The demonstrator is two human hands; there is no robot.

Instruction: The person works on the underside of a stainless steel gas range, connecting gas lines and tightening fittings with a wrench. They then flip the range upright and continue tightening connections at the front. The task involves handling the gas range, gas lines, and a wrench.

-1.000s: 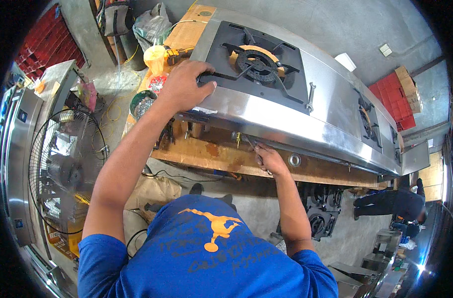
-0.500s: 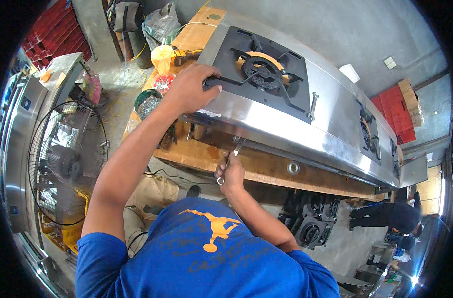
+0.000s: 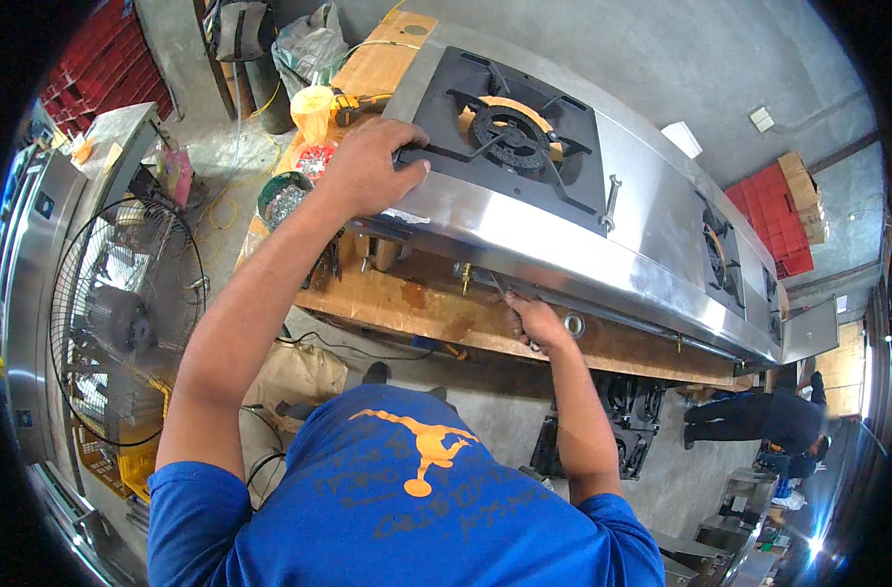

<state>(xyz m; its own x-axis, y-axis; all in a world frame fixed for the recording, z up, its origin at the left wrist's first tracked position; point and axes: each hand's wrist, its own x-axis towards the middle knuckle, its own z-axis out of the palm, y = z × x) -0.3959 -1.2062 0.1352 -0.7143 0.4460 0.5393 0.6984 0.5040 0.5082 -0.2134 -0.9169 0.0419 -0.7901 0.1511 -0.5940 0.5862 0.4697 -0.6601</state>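
Note:
A long stainless steel gas stove (image 3: 524,225) lies across the workbench. My left hand (image 3: 373,166) grips the front left corner of its black burner grate (image 3: 554,186), thumb and fingers on either side of a bar. Below the stove's front edge, my right hand (image 3: 541,323) is closed around a wrench (image 3: 499,283), whose far end points up toward the underside. Left of that hand, a small brass gas valve (image 3: 467,278) hangs from the pipe under the front panel, apart from the wrench. Another wrench (image 3: 612,203) rests on the steel top beside the grate.
A wooden workbench (image 3: 387,298) carries the stove, a metal ring (image 3: 573,324), and a green tub of small hardware (image 3: 285,199). A yellow power tool (image 3: 344,106) lies behind. A fan (image 3: 128,318) stands left. Black burner parts (image 3: 627,421) lie on the floor; a person (image 3: 759,423) is at far right.
My right hand has moved right with the wrench, away from the brass valve, which now shows fully. My left hand stays on the grate corner.

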